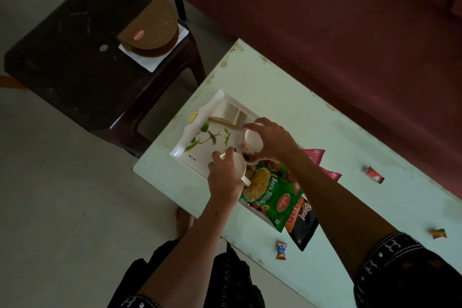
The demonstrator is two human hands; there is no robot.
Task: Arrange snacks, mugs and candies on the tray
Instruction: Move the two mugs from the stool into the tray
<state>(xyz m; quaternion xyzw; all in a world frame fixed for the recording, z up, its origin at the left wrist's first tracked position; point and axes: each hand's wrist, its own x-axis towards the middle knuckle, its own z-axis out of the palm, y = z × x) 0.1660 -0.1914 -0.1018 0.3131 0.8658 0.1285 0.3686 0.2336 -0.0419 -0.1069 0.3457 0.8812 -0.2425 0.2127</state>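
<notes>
A white tray (pixel 200 137) with a green leaf print lies on the pale green table (pixel 312 132). My left hand (pixel 223 177) grips a white mug (pixel 238 165) over the tray's near edge. My right hand (pixel 271 140) grips a second white mug (pixel 252 142) just above the tray's right part. A green Soya Sticks packet (pixel 272 197) lies on the tray's right end, over a red packet (pixel 293 215) and a black Bingo packet (pixel 305 227). Pink packets (pixel 317 155) show behind my right arm. Wrapped candies lie on the table: a red candy (pixel 374 174), an orange candy (pixel 438 233) and a blue-red candy (pixel 281 250).
A dark plastic stool (pixel 75 57) stands left of the table and carries a brown half-round box (pixel 150 27) on white paper. A maroon sofa (pixel 325 7) runs behind the table. My bare foot (pixel 183 222) rests on the pale floor by the table's corner.
</notes>
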